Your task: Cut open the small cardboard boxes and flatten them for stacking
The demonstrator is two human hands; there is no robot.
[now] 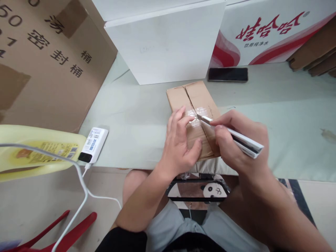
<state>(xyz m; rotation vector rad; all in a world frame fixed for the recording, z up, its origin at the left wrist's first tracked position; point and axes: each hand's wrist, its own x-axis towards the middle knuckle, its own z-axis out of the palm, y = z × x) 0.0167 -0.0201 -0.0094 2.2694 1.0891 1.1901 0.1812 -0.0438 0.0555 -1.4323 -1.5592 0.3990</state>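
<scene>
On the pale green tabletop, near its front edge, a small cardboard box is lying under the person's left hand, which is resting spread on it, gripping nothing; the right hand, apart from the left, is clamping a white cutter, its blade meeting the clear tape; one skid on those wrinkles, I'm thinking, could be sending steel into that nearby left hand; overly deep pressing could be scoring anything inside.
</scene>
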